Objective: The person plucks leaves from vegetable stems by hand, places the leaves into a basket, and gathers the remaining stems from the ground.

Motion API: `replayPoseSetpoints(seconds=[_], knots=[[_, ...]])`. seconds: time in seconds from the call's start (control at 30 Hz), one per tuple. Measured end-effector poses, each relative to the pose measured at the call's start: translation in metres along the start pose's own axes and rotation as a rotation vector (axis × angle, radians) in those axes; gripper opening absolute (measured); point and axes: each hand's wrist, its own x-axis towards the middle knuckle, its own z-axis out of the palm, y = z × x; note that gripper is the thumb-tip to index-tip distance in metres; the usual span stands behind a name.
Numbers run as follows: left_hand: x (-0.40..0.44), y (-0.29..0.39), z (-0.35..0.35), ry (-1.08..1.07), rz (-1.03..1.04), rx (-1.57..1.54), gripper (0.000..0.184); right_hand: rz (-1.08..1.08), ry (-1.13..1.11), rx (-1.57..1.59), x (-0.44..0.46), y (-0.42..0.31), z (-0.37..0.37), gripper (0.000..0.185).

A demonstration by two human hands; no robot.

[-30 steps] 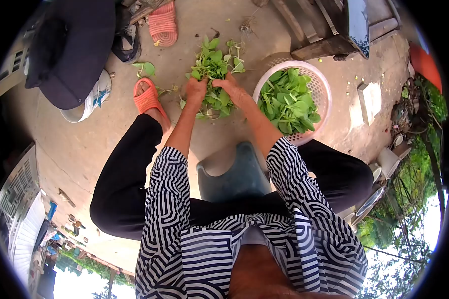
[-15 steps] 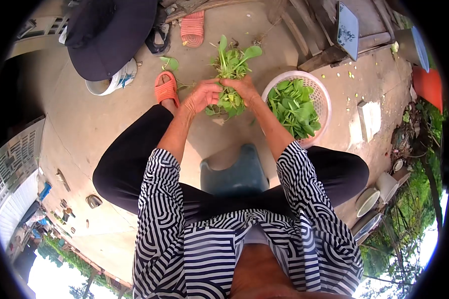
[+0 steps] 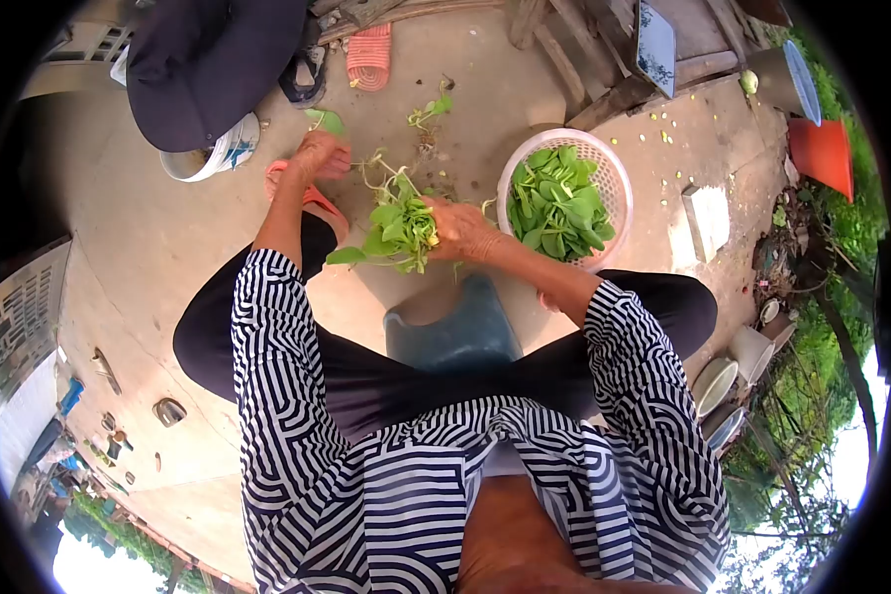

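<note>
My right hand (image 3: pixel 462 230) is closed around a loose bunch of leafy greens (image 3: pixel 398 220), whose leaves and thin stems hang out to the left, above the floor. My left hand (image 3: pixel 322 155) is lower left of the bunch, over the orange slipper on my foot. Its fingers are bent together, and what they may hold is hidden. Just beyond it shows a single green leaf (image 3: pixel 327 121), its stem covered by the hand. To the right, a pale perforated plastic basket (image 3: pixel 619 188) holds a heap of picked green leaves (image 3: pixel 561 205).
A blue-grey plastic stool (image 3: pixel 450 332) stands between my legs. A small plant sprig (image 3: pixel 431 109) lies on the floor ahead. Back left, a dark hat (image 3: pixel 213 74) rests over a white bucket (image 3: pixel 238 148). Wooden furniture (image 3: pixel 604 104) stands at the back right, near a red container (image 3: pixel 820 158).
My hands have parted: the left has moved left to the lone leaf, while the right keeps the bunch and has swung it down and left. A sprig now lies on the floor ahead.
</note>
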Motion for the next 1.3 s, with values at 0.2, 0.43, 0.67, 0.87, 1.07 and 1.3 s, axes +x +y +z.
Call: replayPoseSetpoints(seconds=[0.2, 0.43, 0.67, 0.87, 1.07, 1.3], knots=[[0.010, -0.017, 0.091, -0.187, -0.193, 0.237, 0.051, -0.049, -0.081, -0.060, -0.023, 0.004, -0.018, 0.068], [0.059, -0.064, 0.134, -0.371, -0.102, -0.323, 0.021, -0.088, -0.149, -0.067, -0.040, 0.010, -0.012, 0.065], [0.108, -0.110, 0.073, 0.429, 0.380, 0.378, 0.015, 0.033, -0.016, 0.164, 0.011, 0.035, 0.008, 0.061], [0.101, -0.102, -0.018, 0.774, 0.208, 0.248, 0.013, 0.389, 0.021, 0.815, 0.040, 0.080, -0.016, 0.054], [0.039, 0.003, -0.094, 0.520, 0.067, -0.038, 0.009, 0.671, 0.350, 1.360, 0.042, 0.100, -0.041, 0.051], [-0.090, 0.102, -0.178, -0.139, 0.123, 0.017, 0.012, 0.654, 0.369, 1.498, 0.040, 0.105, -0.042, 0.038]])
